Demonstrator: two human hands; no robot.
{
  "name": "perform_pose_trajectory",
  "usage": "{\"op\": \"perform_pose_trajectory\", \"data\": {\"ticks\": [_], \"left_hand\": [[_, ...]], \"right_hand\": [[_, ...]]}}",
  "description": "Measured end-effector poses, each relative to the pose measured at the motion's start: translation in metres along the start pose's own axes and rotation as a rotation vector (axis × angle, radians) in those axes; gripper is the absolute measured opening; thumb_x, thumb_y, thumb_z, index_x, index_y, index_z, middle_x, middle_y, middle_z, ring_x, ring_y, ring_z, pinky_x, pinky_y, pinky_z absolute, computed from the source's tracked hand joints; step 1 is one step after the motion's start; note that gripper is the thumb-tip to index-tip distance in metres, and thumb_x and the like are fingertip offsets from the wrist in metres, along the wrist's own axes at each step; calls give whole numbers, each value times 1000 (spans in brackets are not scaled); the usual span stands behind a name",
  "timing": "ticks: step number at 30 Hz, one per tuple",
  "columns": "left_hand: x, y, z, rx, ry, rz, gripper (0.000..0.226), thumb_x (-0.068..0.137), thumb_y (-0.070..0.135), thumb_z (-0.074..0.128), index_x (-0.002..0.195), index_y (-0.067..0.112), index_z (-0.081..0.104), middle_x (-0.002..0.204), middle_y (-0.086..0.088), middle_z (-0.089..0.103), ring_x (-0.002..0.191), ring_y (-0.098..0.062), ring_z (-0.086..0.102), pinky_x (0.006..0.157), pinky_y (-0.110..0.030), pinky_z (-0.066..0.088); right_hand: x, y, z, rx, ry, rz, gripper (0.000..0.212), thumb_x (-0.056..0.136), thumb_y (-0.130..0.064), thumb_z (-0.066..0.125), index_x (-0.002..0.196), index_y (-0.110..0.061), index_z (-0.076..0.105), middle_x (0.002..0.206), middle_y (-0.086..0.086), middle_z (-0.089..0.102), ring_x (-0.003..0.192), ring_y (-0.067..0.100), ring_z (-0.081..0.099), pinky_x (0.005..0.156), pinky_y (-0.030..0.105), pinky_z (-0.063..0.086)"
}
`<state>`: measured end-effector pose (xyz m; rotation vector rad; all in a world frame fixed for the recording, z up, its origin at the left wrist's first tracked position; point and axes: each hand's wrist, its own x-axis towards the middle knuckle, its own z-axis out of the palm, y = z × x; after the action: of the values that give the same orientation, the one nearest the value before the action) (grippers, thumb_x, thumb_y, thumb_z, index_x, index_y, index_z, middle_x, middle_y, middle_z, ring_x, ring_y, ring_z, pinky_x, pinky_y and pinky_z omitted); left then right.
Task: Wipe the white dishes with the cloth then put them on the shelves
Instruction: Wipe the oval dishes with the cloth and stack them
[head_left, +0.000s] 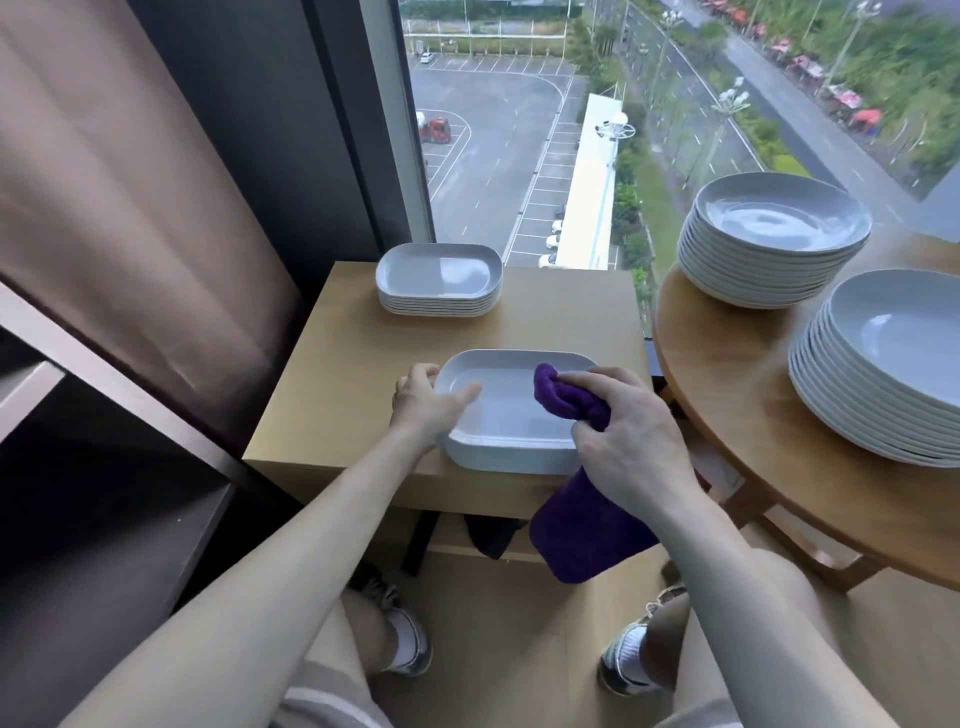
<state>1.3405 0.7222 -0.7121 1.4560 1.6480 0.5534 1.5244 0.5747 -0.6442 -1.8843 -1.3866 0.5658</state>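
Note:
A white rectangular dish (506, 415) lies near the front edge of a small wooden table (337, 374). My left hand (423, 402) grips its left rim, thumb inside and fingers curled round the outer edge. My right hand (628, 431) holds a purple cloth (563, 397) bunched at the dish's right side, the rest of the cloth hanging below the table edge. A stack of several more white rectangular dishes (439, 280) stands at the table's back.
A round wooden table (727, 395) on the right bears two tall stacks of round white plates (774, 239) (893, 364). Dark shelving (104, 415) and a brown curtain (130, 182) fill the left. A full-height window (519, 130) is behind the tables.

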Motion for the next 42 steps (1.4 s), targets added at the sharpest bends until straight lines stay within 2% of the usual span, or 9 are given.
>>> {"op": "perform_pose_trajectory", "data": {"ticks": [2,6,9,15,20,25,30,36,42], "left_hand": [[19,6,-12,-134,-9,-63,63,91,48,73,139,13,52,134,-3,56,124,-25,56,105,-40,49],[69,22,-27,-284,26,-151,25,99,37,65,103,13,61,101,-9,63,92,-26,62,81,-37,53],[107,32,-30,-392,17,-229,34,101,38,62,120,12,52,101,-13,64,85,-28,66,70,-36,54],[167,52,-17,-488,112,-332,40,97,45,59,120,14,53,92,-11,65,67,-25,67,54,-33,55],[186,50,-9,-469,159,-346,39,97,19,48,133,7,59,80,-5,61,58,-19,63,50,-32,54],[184,44,-16,-474,140,-289,34,97,9,45,128,4,59,72,-5,57,54,-17,57,42,-26,54],[172,47,-32,-515,112,-209,35,98,3,42,129,-2,57,73,-9,59,58,-18,59,43,-24,55],[145,53,-52,-554,61,-202,29,97,5,43,122,2,56,79,-14,69,65,-24,71,47,-26,58],[105,58,-73,-768,-5,-203,35,94,-3,38,124,5,54,110,-19,69,104,-39,72,69,-43,62]], "right_hand": [[16,-8,-4,14,-10,13,50,84,-9,55,123,-37,69,114,-25,57,96,2,54,80,11,38],[42,-25,-14,-2,-50,59,48,84,-14,55,120,-42,69,101,-22,59,90,-1,54,74,13,40],[56,-37,-20,24,-136,108,47,80,-17,55,115,-46,70,95,-17,68,88,6,61,78,29,50],[72,-45,-27,129,-237,176,50,75,-15,51,105,-49,72,82,-20,73,86,7,68,85,32,56],[84,-44,-16,169,-236,204,50,76,-10,51,103,-46,74,77,-16,74,83,10,70,86,33,57],[84,-38,-1,243,-232,293,50,77,-6,52,101,-44,75,81,-10,76,87,18,72,92,42,57],[75,-35,3,357,-207,367,51,77,-4,53,97,-45,76,86,-5,77,84,25,74,86,50,60],[51,-42,-9,389,-194,379,52,79,-4,55,96,-49,75,86,-9,77,78,16,73,79,41,63],[13,-58,-28,388,-159,338,52,79,-4,54,99,-47,75,88,-9,77,83,17,73,79,38,61]]}}
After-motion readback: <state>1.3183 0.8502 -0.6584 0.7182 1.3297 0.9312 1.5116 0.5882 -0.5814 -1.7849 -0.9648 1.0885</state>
